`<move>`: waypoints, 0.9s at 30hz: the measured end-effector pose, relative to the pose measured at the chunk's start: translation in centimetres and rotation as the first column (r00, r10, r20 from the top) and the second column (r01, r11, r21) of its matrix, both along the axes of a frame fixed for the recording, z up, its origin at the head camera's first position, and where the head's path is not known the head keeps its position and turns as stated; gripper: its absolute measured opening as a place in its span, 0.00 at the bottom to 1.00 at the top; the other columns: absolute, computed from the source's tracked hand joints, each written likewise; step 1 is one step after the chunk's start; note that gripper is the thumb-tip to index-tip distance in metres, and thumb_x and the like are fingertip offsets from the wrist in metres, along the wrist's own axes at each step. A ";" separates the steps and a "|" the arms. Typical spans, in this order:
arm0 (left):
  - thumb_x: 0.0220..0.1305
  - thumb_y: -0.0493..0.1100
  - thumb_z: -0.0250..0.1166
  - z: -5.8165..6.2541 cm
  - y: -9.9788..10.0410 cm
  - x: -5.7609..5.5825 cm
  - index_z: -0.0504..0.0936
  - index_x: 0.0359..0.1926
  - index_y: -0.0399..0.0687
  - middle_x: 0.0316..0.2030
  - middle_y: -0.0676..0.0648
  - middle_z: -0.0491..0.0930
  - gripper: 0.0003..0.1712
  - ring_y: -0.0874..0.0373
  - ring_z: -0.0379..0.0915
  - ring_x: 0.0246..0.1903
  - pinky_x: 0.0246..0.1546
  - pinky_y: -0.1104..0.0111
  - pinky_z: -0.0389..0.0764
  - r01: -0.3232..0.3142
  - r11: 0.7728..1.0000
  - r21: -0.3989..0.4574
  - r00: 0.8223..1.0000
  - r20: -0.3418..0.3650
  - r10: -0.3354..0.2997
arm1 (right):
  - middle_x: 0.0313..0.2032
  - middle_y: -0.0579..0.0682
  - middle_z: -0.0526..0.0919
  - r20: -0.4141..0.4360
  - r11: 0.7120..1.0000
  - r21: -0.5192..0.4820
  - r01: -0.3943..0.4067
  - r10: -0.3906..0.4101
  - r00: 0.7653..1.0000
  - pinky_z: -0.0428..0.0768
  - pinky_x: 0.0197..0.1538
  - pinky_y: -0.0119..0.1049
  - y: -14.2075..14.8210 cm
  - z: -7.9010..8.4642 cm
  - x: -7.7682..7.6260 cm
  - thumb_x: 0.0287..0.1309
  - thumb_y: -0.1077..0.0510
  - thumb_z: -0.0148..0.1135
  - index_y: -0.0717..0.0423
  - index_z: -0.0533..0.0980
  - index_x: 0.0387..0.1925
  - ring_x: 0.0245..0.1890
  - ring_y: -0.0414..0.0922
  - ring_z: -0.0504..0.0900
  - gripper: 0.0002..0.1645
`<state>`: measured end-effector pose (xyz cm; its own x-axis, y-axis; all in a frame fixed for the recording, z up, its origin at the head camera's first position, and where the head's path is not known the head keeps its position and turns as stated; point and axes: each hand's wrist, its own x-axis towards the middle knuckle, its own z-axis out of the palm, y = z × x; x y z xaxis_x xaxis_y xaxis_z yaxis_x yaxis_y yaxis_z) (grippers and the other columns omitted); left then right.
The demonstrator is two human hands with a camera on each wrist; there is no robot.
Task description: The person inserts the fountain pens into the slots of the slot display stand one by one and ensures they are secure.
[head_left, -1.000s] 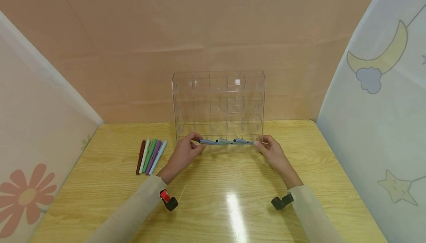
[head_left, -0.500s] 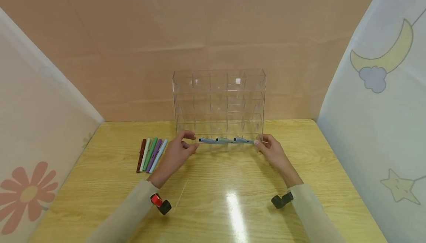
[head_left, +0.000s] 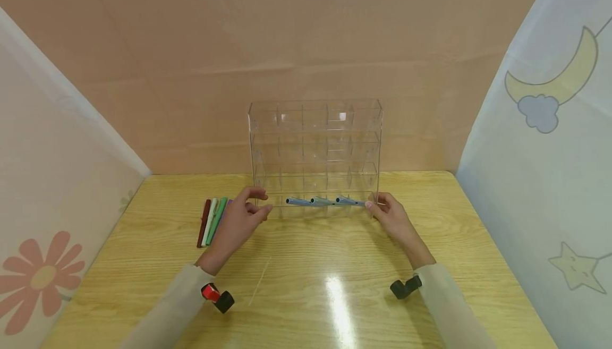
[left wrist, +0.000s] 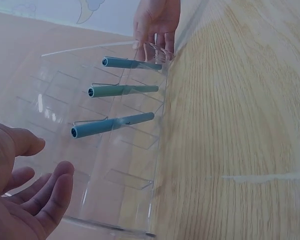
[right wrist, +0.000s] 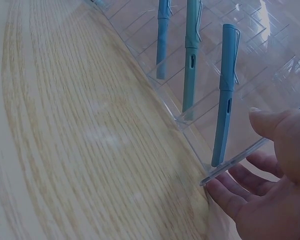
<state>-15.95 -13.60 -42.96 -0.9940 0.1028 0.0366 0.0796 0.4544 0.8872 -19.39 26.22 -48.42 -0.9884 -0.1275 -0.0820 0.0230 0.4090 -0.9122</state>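
A clear acrylic rack [head_left: 250,142] with rows of compartments stands at the back of the table. Three capped pens lean in its bottom row: a blue one [head_left: 298,202] on the left, a pale green one [head_left: 322,202] mid-row and another blue one [right wrist: 225,95] at the right. My left hand [head_left: 234,224] is off the pens, near the rack's lower left corner, thumb and fingers apart with nothing between them. At the lower right corner my right hand [head_left: 396,224] grips the rack's side edge, thumb in front and fingers behind, beside the right blue pen.
Left of my left hand, loose pens lie side by side: dark red [head_left: 203,223], whitish [head_left: 209,221], green [head_left: 217,221] and a purple one [head_left: 227,213] partly covered by the hand. An orange-brown cloth [head_left: 306,35] hangs behind the rack.
My left hand has let go of the left blue pen and drawn back to the left, now covering the light blue loose pen. My right hand stays at the rack's corner.
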 end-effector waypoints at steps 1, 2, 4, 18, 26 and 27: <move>0.77 0.47 0.66 0.1 -0.2 0.1 0.74 0.67 0.49 0.61 0.44 0.82 0.23 0.55 0.86 0.41 0.35 0.67 0.80 -0.002 1.000 -0.002 1.000 -0.003 0.002 | 0.78 0.69 0.63 0.001 1.000 0.000 -0.002 0.002 1.000 0.75 0.73 0.61 0.0 0.0 0.0 0.81 0.43 0.56 0.67 0.58 0.78 0.77 0.68 0.68 0.41; 0.77 0.47 0.66 0.2 -0.4 0.1 0.74 0.67 0.48 0.61 0.43 0.82 0.23 0.55 0.86 0.40 0.34 0.67 0.80 -0.004 1.000 -0.002 1.000 -0.006 0.004 | 0.78 0.69 0.63 0.001 1.000 0.003 -0.003 0.003 1.000 0.75 0.73 0.61 0.0 0.0 0.0 0.81 0.43 0.56 0.67 0.58 0.78 0.77 0.68 0.68 0.42; 0.77 0.46 0.66 0.3 -0.8 0.2 0.74 0.68 0.47 0.62 0.42 0.81 0.24 0.55 0.86 0.40 0.33 0.68 0.79 -0.007 1.000 0.003 1.000 0.000 0.007 | 0.78 0.70 0.63 0.001 1.000 0.005 -0.004 0.004 1.000 0.74 0.74 0.61 0.0 0.0 -0.1 0.81 0.43 0.56 0.67 0.58 0.79 0.77 0.68 0.68 0.42; 0.78 0.49 0.65 -0.2 -4.4 0.9 0.72 0.69 0.44 0.62 0.39 0.80 0.26 0.58 0.86 0.39 0.39 0.70 0.85 -0.073 0.997 -0.030 0.997 -0.020 0.072 | 0.78 0.69 0.64 0.003 1.000 0.016 0.004 -0.004 1.000 0.75 0.73 0.60 0.1 -0.3 0.0 0.81 0.41 0.55 0.66 0.59 0.78 0.77 0.67 0.69 0.42; 0.80 0.53 0.62 -1.2 -7.1 1.2 0.71 0.70 0.42 0.62 0.38 0.82 0.28 0.55 0.86 0.42 0.34 0.70 0.83 -0.133 0.982 -0.134 0.991 -0.039 0.129 | 0.78 0.69 0.62 0.014 1.000 0.019 0.004 -0.004 1.000 0.73 0.74 0.62 0.0 -0.2 -0.1 0.80 0.40 0.56 0.66 0.58 0.79 0.78 0.68 0.67 0.43; 0.80 0.53 0.62 -1.3 -7.5 1.2 0.72 0.69 0.42 0.62 0.38 0.82 0.28 0.53 0.85 0.43 0.35 0.70 0.83 -0.145 0.977 -0.155 0.989 -0.056 0.138 | 0.79 0.69 0.62 0.016 1.000 0.020 0.006 -0.007 1.000 0.73 0.74 0.62 0.0 -0.2 -0.1 0.80 0.40 0.56 0.65 0.58 0.79 0.78 0.68 0.67 0.43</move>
<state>-14.74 -21.10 -44.28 -0.9966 -0.0310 0.0758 0.0423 0.5980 0.8004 -19.46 26.21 -48.61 -0.9878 -0.1194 -0.1001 0.0399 0.4271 -0.9033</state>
